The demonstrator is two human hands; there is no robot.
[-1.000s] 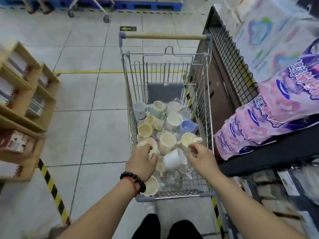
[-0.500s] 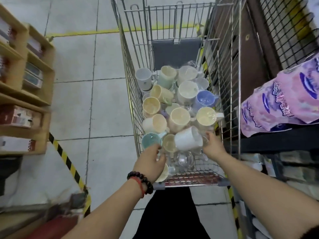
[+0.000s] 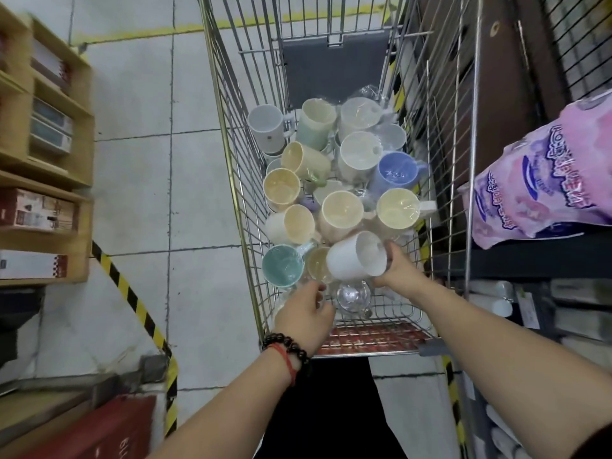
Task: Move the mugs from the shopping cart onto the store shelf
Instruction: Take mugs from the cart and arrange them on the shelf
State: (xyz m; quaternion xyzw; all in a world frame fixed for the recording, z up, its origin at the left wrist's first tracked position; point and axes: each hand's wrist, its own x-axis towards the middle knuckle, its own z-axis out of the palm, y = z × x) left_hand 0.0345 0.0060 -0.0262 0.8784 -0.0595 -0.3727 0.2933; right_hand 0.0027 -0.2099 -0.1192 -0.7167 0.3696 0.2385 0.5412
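A wire shopping cart point(image 3: 231, 154) stands in front of me, filled with several plastic-wrapped mugs in cream, white, teal and blue. My right hand point(image 3: 395, 271) grips a white mug point(image 3: 356, 258) lying on its side near the cart's near end. My left hand point(image 3: 306, 314), with a bead bracelet on the wrist, reaches into the near left corner beside a teal mug point(image 3: 282, 270) and a clear glass mug point(image 3: 352, 296); its fingers curl downward, and what they touch is hidden. A blue mug point(image 3: 394, 175) lies at the right side.
Wooden shelves point(image 3: 49, 180) with boxes stand at the left. A dark shelf point(image 3: 530, 260) at the right carries pink packages point(image 3: 543, 183). A yellow-black hazard stripe point(image 3: 132, 303) runs across the tiled floor. A red box point(image 3: 109, 425) sits at lower left.
The view has come closer over the cart. My right hand has closed around the white mug. My left hand has dropped lower into the near left corner.
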